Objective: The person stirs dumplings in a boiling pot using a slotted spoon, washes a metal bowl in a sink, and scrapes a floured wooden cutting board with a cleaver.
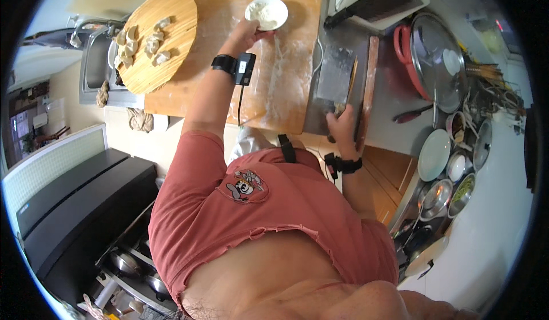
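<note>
My left hand (245, 34) is at the near rim of a white bowl (281, 15). Its thumb lies over the edge and its fingers curl underneath. White flour (262, 13) fills part of the bowl, which is over the floured wooden board (257, 75). To the right of the board, my right hand (342, 125) is wrapped around the dark handle of a cleaver (334, 71). The broad grey blade points away from me over the metal counter. A thin wooden stick (354, 77) runs along the blade's right edge; whether my hand touches it is unclear.
Several dumplings (152, 45) sit on a round slatted tray (180, 19) overlapping the board's left side, near the sink (96, 62). A long wooden strip (369, 80) and a lidded red pot (411, 67) stand right of the cleaver. Dishes and a colander (435, 197) crowd the right counter.
</note>
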`<state>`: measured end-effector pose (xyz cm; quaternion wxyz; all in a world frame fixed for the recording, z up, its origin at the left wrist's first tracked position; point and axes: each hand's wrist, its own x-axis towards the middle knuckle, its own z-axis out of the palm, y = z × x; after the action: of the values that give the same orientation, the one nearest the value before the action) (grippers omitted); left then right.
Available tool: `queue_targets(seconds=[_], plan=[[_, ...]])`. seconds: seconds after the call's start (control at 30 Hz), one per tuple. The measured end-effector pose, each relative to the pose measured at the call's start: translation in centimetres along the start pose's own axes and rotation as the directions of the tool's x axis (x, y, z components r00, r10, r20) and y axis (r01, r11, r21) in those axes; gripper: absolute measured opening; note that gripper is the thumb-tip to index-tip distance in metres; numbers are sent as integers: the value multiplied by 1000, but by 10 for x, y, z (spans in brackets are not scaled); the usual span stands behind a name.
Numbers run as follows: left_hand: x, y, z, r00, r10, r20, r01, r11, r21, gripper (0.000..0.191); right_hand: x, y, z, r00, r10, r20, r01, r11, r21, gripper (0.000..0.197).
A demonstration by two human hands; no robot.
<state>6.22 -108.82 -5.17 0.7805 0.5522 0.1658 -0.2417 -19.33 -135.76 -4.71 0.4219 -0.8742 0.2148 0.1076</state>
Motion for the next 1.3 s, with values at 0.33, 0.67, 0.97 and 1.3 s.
queue_targets(seconds=[0.33,0.67,0.97,1.3], plan=[[-158,-21,-79,989,42,-145,-51,997,-54,53,-68,16,28,938,-196,-287,210,978,18,52],[-280,-48,-177,979,-51,-198,32,994,-100,56,-120,8,112,864,-115,-491,115,993,-30,54],[-319,-44,-208,973,-22,-230,-10,991,-137,56,-95,-50,124,946,-2,-326,-42,991,-128,55],[-336,-52,-232,969,-21,-245,-39,971,-237,56,-82,-91,168,988,-108,-107,76,961,-267,44]])
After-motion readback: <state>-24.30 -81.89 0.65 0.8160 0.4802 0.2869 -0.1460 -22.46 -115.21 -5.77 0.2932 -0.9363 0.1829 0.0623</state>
